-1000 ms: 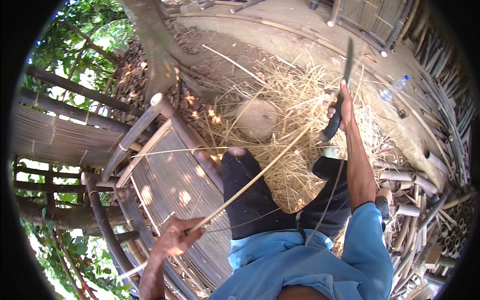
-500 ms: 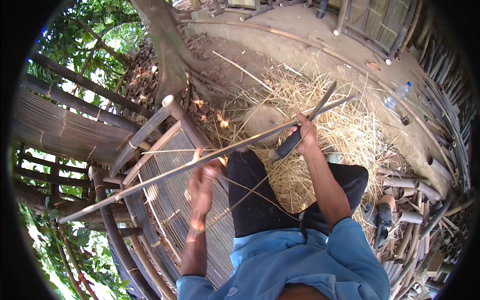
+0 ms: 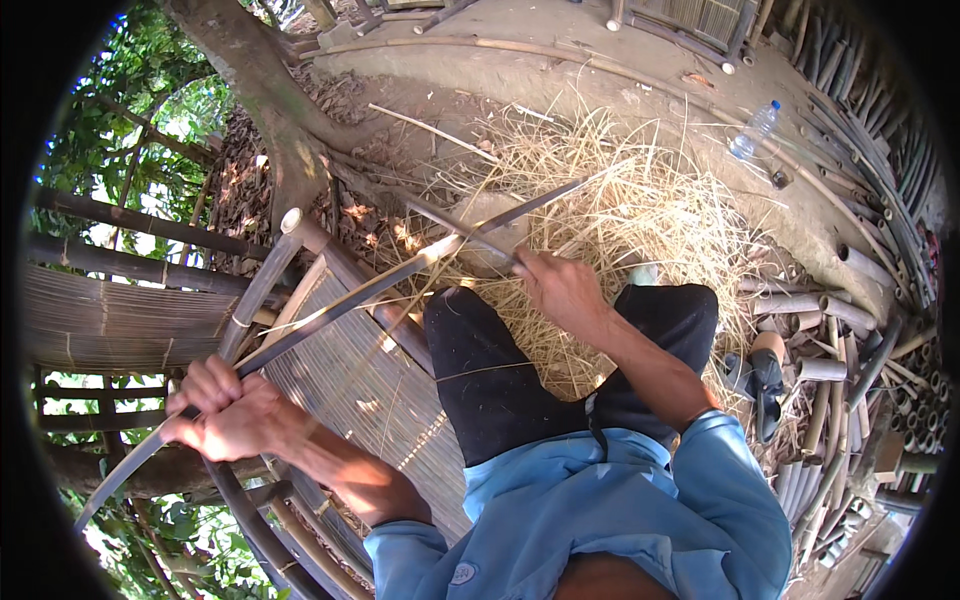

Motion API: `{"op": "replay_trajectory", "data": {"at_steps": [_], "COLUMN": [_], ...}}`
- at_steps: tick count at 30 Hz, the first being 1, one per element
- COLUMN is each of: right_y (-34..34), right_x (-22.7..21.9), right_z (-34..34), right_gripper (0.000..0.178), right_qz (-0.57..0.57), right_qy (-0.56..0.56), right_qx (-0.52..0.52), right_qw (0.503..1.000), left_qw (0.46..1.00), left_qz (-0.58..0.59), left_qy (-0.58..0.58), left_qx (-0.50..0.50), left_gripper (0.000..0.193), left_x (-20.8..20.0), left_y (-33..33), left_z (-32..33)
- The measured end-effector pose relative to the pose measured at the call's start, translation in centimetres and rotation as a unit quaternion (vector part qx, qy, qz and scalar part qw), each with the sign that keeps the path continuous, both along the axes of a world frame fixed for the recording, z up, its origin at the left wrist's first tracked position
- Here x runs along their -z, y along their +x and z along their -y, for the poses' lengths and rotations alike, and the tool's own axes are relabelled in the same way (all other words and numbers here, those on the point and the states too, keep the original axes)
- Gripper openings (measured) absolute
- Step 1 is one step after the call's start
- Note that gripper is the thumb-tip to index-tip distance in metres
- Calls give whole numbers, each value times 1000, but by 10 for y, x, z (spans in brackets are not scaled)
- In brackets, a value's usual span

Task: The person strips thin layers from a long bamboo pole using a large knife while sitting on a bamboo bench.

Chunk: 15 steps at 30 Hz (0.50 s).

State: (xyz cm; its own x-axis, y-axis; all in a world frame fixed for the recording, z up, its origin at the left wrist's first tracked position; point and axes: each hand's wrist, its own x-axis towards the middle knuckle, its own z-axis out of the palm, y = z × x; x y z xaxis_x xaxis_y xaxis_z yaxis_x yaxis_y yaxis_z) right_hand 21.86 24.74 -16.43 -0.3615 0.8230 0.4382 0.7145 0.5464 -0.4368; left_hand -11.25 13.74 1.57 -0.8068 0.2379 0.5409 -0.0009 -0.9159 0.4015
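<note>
A long dark bamboo strip (image 3: pixel 340 306) runs slantwise from low at the left up towards the straw pile. My left hand (image 3: pixel 235 412) is closed round it near its lower left end, which bends down beyond my fingers. My right hand (image 3: pixel 562 290), in front of my knees, grips a knife, its handle mostly hidden in the fist. The knife's blade (image 3: pixel 425 210) points up and left and crosses the strip; a pale patch (image 3: pixel 440 247) shows on the strip at the crossing. Thin curled shavings hang below the strip near my left knee.
A heap of straw-like shavings (image 3: pixel 640 200) lies ahead of my knees, around a round block. At my left stands a slatted bamboo bench (image 3: pixel 350 390). A tree trunk (image 3: pixel 270 110) rises behind it. Right: a plastic bottle (image 3: pixel 755 132), sandals (image 3: pixel 767 390) and stacked bamboo pieces (image 3: pixel 820 310).
My left hand has moved out left along the strip and closed round it. The knife has swung from pointing up and right to up and left, its blade now across the strip.
</note>
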Motion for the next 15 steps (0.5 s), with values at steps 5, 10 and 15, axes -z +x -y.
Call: {"op": "replay_trajectory", "data": {"at_steps": [5, 10, 15], "right_y": [61, 82, 37], "right_x": [76, 97, 58], "right_z": [-65, -31, 17], "right_gripper": [18, 27, 33], "right_qz": [150, 15, -50], "right_qy": [-232, -224, -291], "right_qx": [139, 78, 6], "right_qw": [951, 971, 955], "left_qw": [984, 945, 964], "left_qz": [-140, -219, -229], "left_qy": [-1, 66, 70], "left_qx": [111, 233, 113], "left_gripper": [46, 33, 34], "left_x": [-33, -95, -130], "left_y": [-63, -102, -87], "left_z": [62, 124, 155]}}
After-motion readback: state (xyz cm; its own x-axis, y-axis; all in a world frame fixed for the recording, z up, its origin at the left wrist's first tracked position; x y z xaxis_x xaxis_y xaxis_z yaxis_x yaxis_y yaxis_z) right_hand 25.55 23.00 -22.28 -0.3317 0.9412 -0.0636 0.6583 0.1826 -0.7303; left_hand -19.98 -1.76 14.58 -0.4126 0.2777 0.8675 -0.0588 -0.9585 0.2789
